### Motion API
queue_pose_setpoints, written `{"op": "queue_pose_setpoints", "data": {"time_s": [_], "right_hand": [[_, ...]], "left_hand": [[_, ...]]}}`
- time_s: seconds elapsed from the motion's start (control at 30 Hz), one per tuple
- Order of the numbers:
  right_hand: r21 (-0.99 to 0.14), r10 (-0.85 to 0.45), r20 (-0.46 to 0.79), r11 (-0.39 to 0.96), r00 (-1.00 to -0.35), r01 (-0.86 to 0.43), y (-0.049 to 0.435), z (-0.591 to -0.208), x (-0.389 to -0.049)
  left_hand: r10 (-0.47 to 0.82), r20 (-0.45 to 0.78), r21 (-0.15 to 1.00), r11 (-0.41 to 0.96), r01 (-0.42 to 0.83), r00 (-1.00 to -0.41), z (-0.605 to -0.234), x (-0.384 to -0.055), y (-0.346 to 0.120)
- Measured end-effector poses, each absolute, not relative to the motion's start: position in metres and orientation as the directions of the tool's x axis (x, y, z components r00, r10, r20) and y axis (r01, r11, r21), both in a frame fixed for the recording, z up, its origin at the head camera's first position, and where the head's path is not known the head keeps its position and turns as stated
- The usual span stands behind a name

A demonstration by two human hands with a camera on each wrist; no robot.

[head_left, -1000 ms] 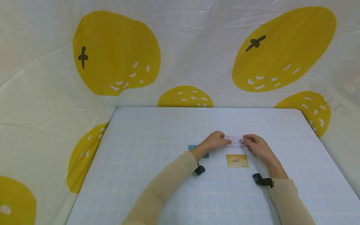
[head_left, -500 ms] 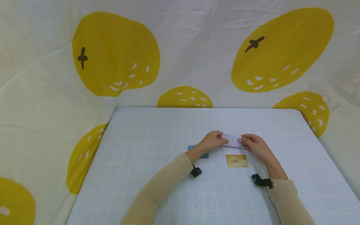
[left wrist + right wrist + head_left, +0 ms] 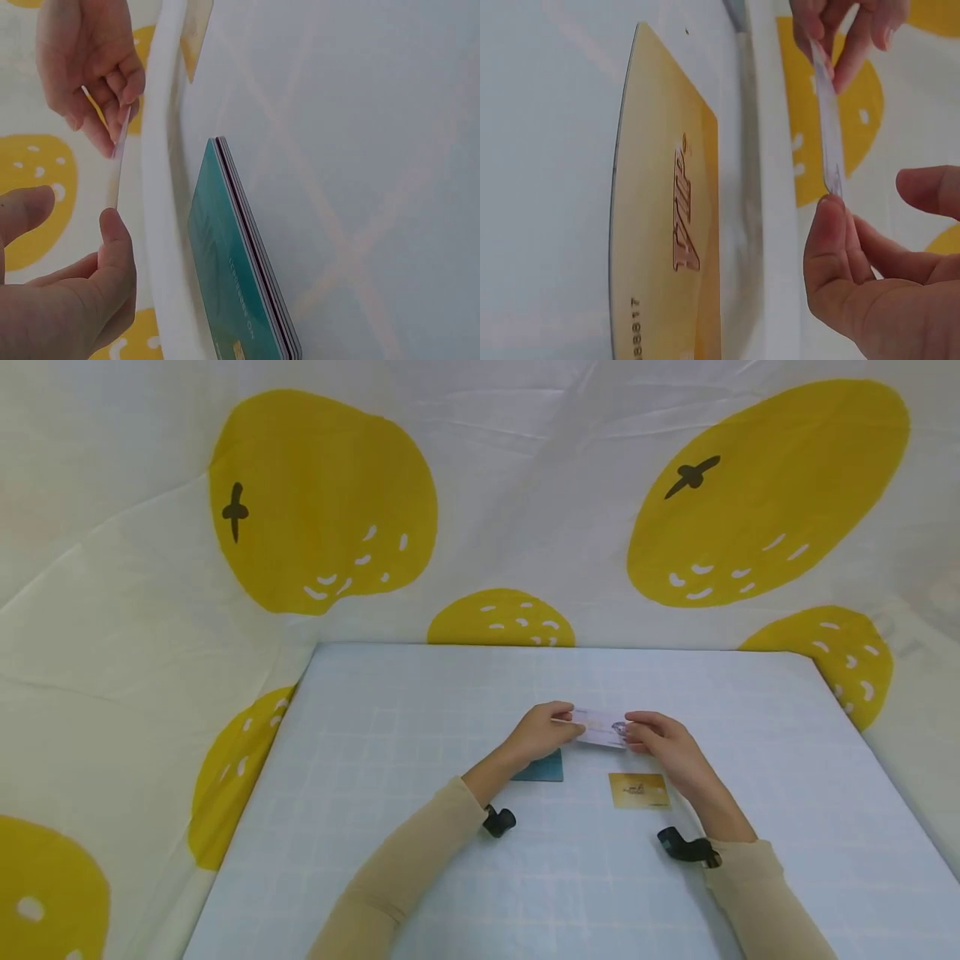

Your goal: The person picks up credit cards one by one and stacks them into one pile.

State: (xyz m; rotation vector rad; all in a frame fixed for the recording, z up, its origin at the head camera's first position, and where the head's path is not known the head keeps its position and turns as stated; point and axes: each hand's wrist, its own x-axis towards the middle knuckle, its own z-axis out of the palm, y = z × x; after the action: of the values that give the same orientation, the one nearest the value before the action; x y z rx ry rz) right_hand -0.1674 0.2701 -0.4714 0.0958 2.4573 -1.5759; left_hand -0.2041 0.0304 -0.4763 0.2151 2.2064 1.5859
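Observation:
A pale lilac card (image 3: 600, 728) with a dark motif near its right end is held above the table between both hands. My left hand (image 3: 542, 731) pinches its left end between thumb and fingers, and my right hand (image 3: 663, 743) pinches the right end. Seen edge-on in the right wrist view, the lilac card (image 3: 827, 120) is thin and flat. Under my left hand lies a small stack of cards with a teal one on top (image 3: 217, 247), partly covered in the head view. A gold card (image 3: 639, 791) marked VIP lies flat below my right hand.
The table (image 3: 420, 718) wears a pale blue checked cover. Behind it hangs a white cloth (image 3: 525, 502) printed with large yellow fruit shapes. A black wrist camera (image 3: 498, 821) sits on the left wrist, another black camera (image 3: 684, 846) on the right.
Both hands have carried the lilac card leftward and slightly up, toward the teal stack. The card's face now shows more clearly. The gold card has stayed in place on the table.

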Motion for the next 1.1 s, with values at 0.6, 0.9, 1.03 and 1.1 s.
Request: {"op": "queue_pose_setpoints", "data": {"time_s": [0.6,0.9,1.03,1.1], "right_hand": [[-0.915,-0.147,-0.214,0.376,-0.966,0.146,0.224,-0.475,-0.166],[-0.936,-0.222,-0.178,0.339,-0.959,0.095,0.206,-0.479,-0.164],[-0.944,-0.24,-0.167,0.32,-0.956,0.085,0.2,-0.482,-0.162],[-0.944,-0.244,-0.173,0.318,-0.954,0.09,0.197,-0.483,-0.161]], "left_hand": [[0.334,-0.206,0.921,0.384,-0.066,-0.92,-0.476,-0.187,-0.029],[0.312,-0.177,0.921,0.387,-0.045,-0.934,-0.481,-0.175,-0.053],[0.308,-0.166,0.919,0.392,-0.034,-0.937,-0.484,-0.17,-0.059],[0.303,-0.168,0.916,0.399,-0.036,-0.938,-0.485,-0.167,-0.062]]}}
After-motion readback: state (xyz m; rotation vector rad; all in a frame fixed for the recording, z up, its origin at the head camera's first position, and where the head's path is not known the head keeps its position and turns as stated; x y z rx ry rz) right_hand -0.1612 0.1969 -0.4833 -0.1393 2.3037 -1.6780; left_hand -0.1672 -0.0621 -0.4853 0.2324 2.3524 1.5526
